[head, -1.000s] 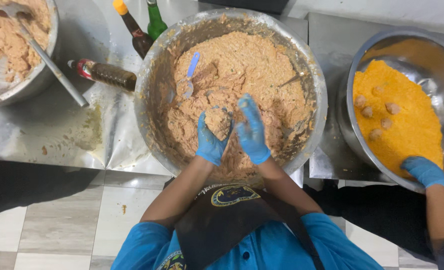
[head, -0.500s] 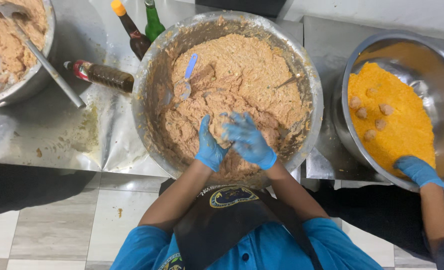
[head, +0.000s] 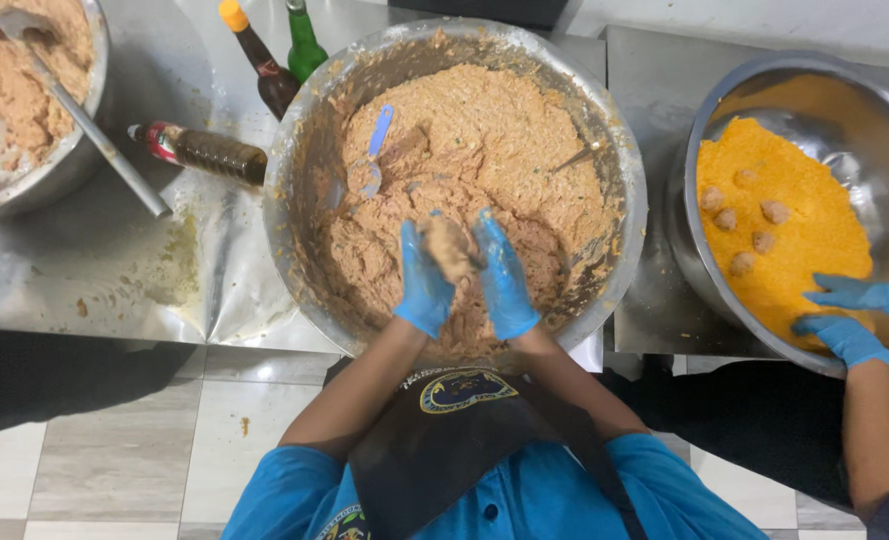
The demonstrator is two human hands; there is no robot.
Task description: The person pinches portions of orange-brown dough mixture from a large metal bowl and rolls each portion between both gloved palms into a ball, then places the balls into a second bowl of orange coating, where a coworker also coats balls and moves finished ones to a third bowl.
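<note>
Steel counter (head: 115,270) is carrying three bowls. Left hand (head: 425,280) and right hand (head: 503,275), both blue-gloved, are cupping a lump of mixture (head: 448,248) between the palms, pressing it over the big middle bowl (head: 625,160). That bowl is sitting mostly full of pinkish-brown mix, blue spoon (head: 377,140) stuck in it. Right bowl (head: 765,75) of orange crumbs (head: 775,230) is holding about five coated balls (head: 745,215); a co-worker's gloved hands (head: 850,320) are resting at its rim. Few done, plenty left, judging by bulk. Bottles (head: 265,70) are standing beside the left bowl (head: 65,170).

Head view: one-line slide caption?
Gloved left hand and right hand press a mince ball over the steel mixing bowl.
</note>
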